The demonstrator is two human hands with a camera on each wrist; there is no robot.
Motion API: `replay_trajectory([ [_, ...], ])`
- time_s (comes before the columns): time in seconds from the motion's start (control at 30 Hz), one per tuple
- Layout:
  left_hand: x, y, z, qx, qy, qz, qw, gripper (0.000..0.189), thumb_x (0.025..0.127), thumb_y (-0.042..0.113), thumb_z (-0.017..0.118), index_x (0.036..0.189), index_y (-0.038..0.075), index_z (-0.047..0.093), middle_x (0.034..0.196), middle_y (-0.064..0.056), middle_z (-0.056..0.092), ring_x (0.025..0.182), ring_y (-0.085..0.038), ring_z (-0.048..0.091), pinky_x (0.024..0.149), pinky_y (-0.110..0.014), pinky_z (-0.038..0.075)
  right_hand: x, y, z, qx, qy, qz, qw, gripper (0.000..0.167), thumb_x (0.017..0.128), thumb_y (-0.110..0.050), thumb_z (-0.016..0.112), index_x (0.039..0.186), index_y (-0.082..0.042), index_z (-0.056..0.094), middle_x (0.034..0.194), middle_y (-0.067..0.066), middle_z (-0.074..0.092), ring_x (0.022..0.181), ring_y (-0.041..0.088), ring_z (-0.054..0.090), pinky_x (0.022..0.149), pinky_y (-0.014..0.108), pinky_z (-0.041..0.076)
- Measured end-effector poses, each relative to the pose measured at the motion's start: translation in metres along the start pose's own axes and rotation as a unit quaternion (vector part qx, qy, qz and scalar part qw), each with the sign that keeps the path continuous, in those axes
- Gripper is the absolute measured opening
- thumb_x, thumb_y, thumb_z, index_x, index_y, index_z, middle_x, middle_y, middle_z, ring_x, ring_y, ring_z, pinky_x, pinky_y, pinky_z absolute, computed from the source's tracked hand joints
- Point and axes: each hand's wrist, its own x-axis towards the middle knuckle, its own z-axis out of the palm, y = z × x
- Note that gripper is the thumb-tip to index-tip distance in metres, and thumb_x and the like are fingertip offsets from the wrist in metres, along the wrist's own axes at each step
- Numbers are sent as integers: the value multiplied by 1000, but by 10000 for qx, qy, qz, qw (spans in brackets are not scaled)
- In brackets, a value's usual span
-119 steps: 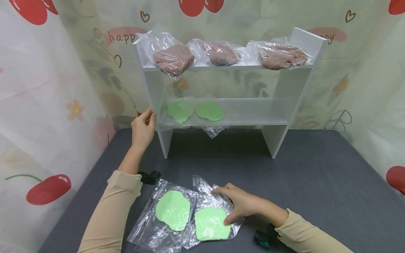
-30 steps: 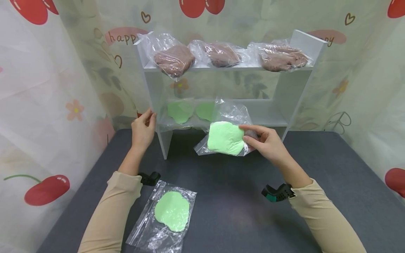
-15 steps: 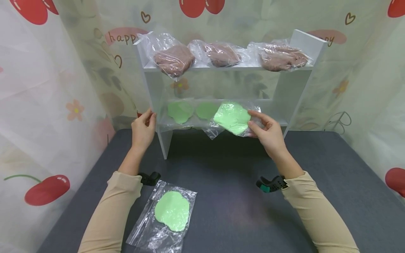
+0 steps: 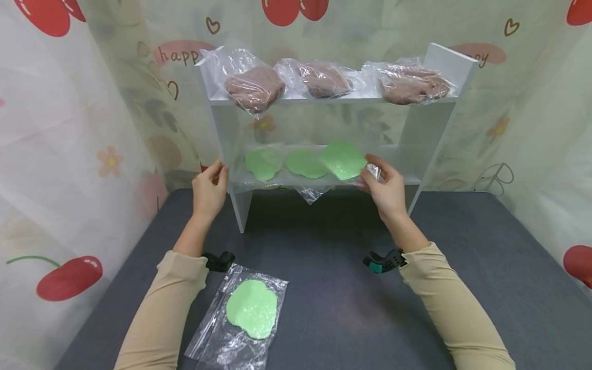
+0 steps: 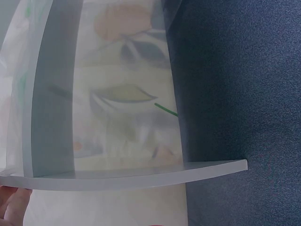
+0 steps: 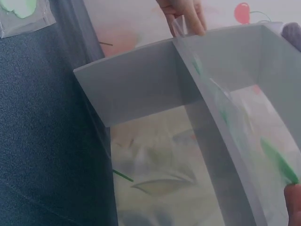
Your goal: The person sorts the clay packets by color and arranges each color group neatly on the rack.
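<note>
A small white shelf rack (image 4: 226, 133) stands on the table. My left hand (image 4: 209, 187) holds the front edge of its left side panel, seen also in the right wrist view as a hand (image 6: 184, 13) at the panel. Between thumb and fingers, my right hand (image 4: 386, 190) pinches the right edge of a clear bag with a flat green clay piece (image 4: 343, 159), tilted over the lower shelf. Two bagged green clay pieces, a left one (image 4: 263, 163) and a middle one (image 4: 305, 163), lie on that shelf, the middle one partly overlapped by the held bag.
Bagged brown lumps, left (image 4: 254, 87), middle (image 4: 326, 80) and right (image 4: 411, 87), fill the top shelf. Another bagged flat green piece (image 4: 252, 309) lies on the dark table (image 4: 333, 308) at the front left. A printed curtain (image 4: 139, 128) hangs behind.
My right hand has picked up the right-hand green clay bag from the table and carried it up and back over the lower shelf. My left hand has stayed at the rack's side panel.
</note>
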Motion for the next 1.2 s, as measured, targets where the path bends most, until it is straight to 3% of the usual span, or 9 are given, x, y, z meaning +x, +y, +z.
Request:
replay_trajectory([
  [0.13,0,0,0,-16,-15,-22,10000,38,97,15,50,132,2,51,120,-21,62,104,-35,64,81,-45,54,3,2,3,-124,10,110,9999,47,92,-2,51,139,1,42,146,17,35,72,-1,62,65,13,54],
  [0.3,-1,0,0,-35,-31,-34,10000,38,97,15,50,132,0,51,120,-22,62,104,-35,64,83,-45,54,4,5,6,-239,-145,345,9990,54,93,-5,50,144,-2,33,155,17,17,79,-3,62,72,11,53],
  [0.4,-1,0,0,-43,-37,-37,10000,38,97,15,50,132,0,51,120,-22,62,104,-35,64,84,-45,53,4,6,7,-420,-279,398,9979,55,94,-7,50,145,-3,31,155,19,14,76,-5,62,73,11,53],
  [0.73,-1,0,0,-73,-33,-54,10000,39,97,15,50,132,-1,50,121,-22,61,105,-35,63,85,-45,53,6,4,7,-1518,-498,385,9864,50,93,-14,51,141,-5,40,139,22,33,61,-2,60,63,13,53],
  [0.93,-1,-1,0,-82,-48,-70,9999,39,97,15,50,133,-1,49,121,-22,61,106,-35,63,85,-45,53,4,2,2,-1245,-628,677,9879,55,94,-19,53,145,-8,34,146,21,26,74,1,63,73,20,56],
  [1.2,-1,-1,0,-112,-37,-60,9999,39,97,15,50,133,0,50,122,-22,61,106,-34,63,85,-45,53,-12,0,-10,-1173,-776,587,9883,54,95,-25,53,144,-12,35,124,12,44,78,0,65,74,20,57],
])
